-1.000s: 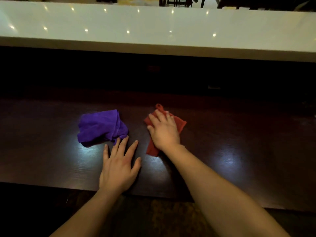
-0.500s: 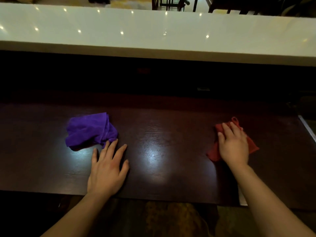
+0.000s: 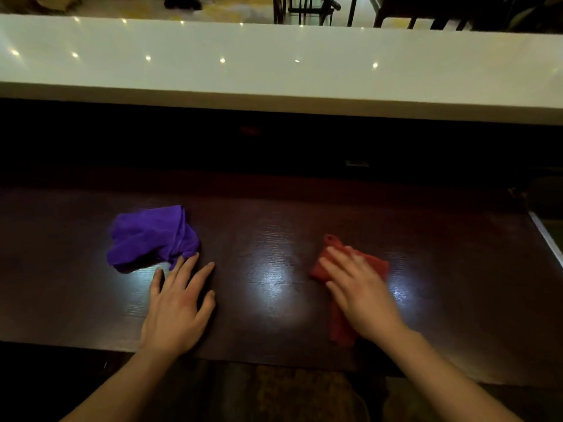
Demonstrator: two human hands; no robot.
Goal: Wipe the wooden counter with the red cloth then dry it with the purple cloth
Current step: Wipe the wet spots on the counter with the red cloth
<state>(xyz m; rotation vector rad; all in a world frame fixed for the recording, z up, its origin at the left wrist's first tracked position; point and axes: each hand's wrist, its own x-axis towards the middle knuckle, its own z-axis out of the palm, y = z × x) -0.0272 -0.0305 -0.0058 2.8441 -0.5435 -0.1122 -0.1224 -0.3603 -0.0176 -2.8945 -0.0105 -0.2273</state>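
Head view: right hand (image 3: 362, 287), fingers flat and spread, presses the red cloth (image 3: 341, 327) on the wooden counter (image 3: 274, 226) right of centre. Purple cloth (image 3: 149, 236) touches the open left hand's (image 3: 176, 309) fingertips (image 3: 192, 257), just beyond.

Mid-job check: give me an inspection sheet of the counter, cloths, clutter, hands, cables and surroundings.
Surface: dark wooden counter, glossy with light glare.
Job's things: red cloth flat under the right hand; purple cloth bunched, lying free.
Clutter: nothing seen.
Hands: right hand pressed on red cloth, motion-blurred; left hand flat on counter, fingertips by the purple cloth.
Cables: nothing seen.
Surroundings: white ledge behind; chair legs beyond.
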